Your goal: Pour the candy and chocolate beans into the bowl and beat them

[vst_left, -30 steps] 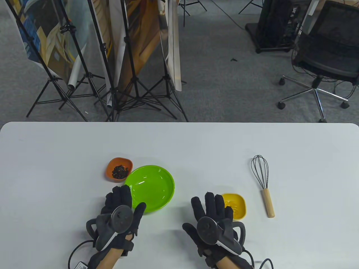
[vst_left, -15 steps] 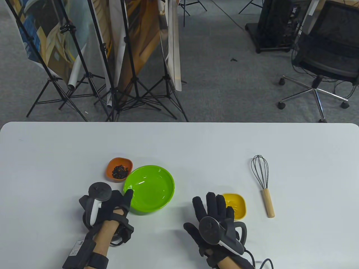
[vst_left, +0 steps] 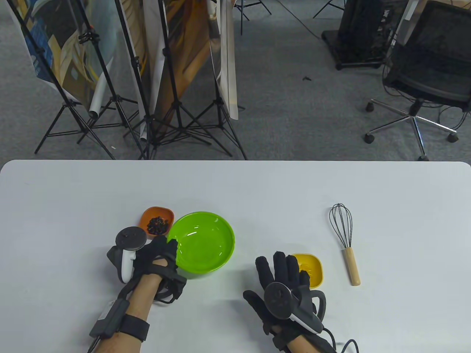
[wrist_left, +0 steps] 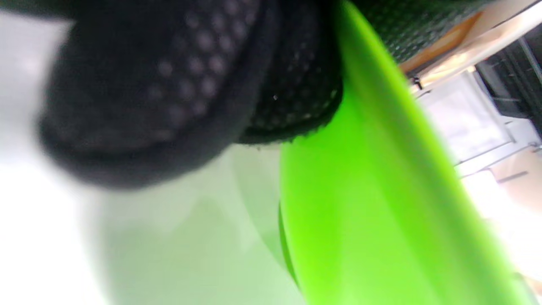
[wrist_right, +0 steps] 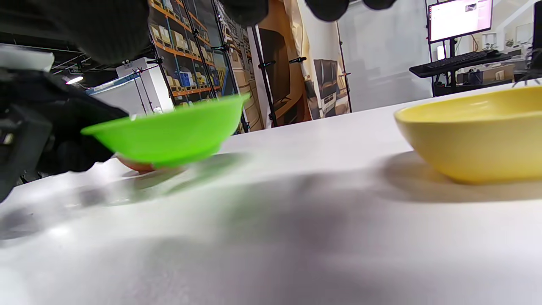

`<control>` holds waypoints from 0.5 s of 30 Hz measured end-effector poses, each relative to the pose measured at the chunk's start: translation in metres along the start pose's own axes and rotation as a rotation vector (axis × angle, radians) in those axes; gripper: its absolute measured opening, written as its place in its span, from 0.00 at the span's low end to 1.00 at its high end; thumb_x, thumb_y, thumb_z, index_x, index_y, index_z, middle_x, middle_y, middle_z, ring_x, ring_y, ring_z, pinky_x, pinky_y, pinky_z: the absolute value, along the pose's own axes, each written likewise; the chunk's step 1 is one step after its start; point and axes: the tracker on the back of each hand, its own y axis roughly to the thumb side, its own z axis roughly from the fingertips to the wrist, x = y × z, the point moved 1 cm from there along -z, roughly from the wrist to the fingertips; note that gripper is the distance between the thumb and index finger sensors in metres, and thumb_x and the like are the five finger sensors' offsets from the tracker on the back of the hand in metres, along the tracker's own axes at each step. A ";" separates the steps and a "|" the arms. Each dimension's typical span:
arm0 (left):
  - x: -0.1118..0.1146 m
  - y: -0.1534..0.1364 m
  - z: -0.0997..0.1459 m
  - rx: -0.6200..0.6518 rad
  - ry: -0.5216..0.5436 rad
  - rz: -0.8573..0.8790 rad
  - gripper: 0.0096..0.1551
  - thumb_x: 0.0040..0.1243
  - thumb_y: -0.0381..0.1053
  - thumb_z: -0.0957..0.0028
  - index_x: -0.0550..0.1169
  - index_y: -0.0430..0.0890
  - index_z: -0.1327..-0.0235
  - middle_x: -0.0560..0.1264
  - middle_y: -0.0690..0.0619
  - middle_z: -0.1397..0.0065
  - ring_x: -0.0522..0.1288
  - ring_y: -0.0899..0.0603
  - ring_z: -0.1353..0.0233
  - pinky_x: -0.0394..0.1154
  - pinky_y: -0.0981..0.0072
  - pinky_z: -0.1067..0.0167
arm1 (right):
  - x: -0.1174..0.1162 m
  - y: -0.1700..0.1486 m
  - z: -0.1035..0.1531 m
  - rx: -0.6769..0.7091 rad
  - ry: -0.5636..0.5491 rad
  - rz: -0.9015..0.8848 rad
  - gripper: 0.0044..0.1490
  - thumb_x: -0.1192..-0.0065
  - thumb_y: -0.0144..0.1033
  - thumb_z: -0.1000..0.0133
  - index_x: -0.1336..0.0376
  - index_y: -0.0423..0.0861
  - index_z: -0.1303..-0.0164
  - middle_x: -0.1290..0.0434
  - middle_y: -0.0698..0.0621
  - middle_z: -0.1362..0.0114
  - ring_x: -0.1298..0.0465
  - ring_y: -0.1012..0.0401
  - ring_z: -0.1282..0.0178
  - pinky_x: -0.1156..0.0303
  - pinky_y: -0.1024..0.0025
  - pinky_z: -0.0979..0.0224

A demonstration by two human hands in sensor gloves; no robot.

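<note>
The green bowl (vst_left: 206, 242) is empty, and in the right wrist view the green bowl (wrist_right: 169, 131) tilts with its right side raised off the table. My left hand (vst_left: 162, 250) grips its left rim, thumb over the edge; up close its fingers (wrist_left: 169, 84) press on the bowl's wall (wrist_left: 381, 190). An orange dish (vst_left: 147, 215) of dark chocolate beans (vst_left: 159, 225) sits just behind the bowl's left side. My right hand (vst_left: 281, 272) lies flat and holds nothing, left of the yellow dish (vst_left: 312, 266), whose contents are hard to make out. The yellow dish (wrist_right: 478, 131) stands on the table.
A wire whisk (vst_left: 346, 239) with a wooden handle lies right of the yellow dish. The white table (vst_left: 73, 191) ends at a far edge, with tripods and an office chair on the floor beyond.
My left hand turned over, took hold of the green bowl's left rim and shifted the bowl slightly back and to the right. The right hand has barely moved.
</note>
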 end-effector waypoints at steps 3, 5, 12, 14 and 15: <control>0.014 0.025 -0.001 0.028 -0.018 0.014 0.26 0.64 0.55 0.52 0.77 0.38 0.51 0.89 0.49 0.73 0.89 0.47 0.83 0.84 0.66 0.91 | 0.001 -0.002 0.000 -0.007 -0.003 0.002 0.55 0.46 0.67 0.46 0.58 0.51 0.15 0.60 0.30 0.16 0.59 0.30 0.19 0.55 0.20 0.31; 0.027 0.039 -0.004 0.038 -0.024 -0.011 0.26 0.64 0.55 0.52 0.77 0.38 0.51 0.88 0.49 0.73 0.89 0.47 0.83 0.84 0.66 0.91 | 0.002 -0.004 0.000 -0.013 -0.007 -0.002 0.55 0.46 0.67 0.46 0.58 0.51 0.15 0.60 0.30 0.16 0.59 0.30 0.19 0.55 0.20 0.31; 0.069 0.044 -0.026 0.000 -0.073 -0.044 0.26 0.63 0.55 0.53 0.77 0.38 0.51 0.88 0.49 0.73 0.89 0.48 0.83 0.84 0.66 0.91 | 0.008 -0.012 0.001 -0.033 -0.024 -0.013 0.55 0.46 0.67 0.46 0.58 0.51 0.15 0.60 0.30 0.16 0.59 0.30 0.19 0.55 0.20 0.31; 0.076 0.041 -0.031 -0.009 -0.082 -0.065 0.26 0.63 0.55 0.52 0.77 0.38 0.51 0.88 0.49 0.73 0.89 0.48 0.83 0.84 0.66 0.90 | 0.009 -0.013 0.000 -0.044 -0.029 -0.023 0.55 0.46 0.67 0.46 0.58 0.51 0.15 0.60 0.30 0.16 0.59 0.30 0.19 0.55 0.20 0.31; 0.078 0.040 -0.033 -0.015 -0.079 -0.067 0.26 0.63 0.55 0.52 0.77 0.38 0.51 0.88 0.49 0.73 0.89 0.48 0.83 0.84 0.66 0.90 | 0.008 -0.013 0.000 -0.045 -0.029 -0.025 0.55 0.46 0.67 0.46 0.58 0.51 0.15 0.60 0.30 0.16 0.59 0.30 0.20 0.55 0.20 0.31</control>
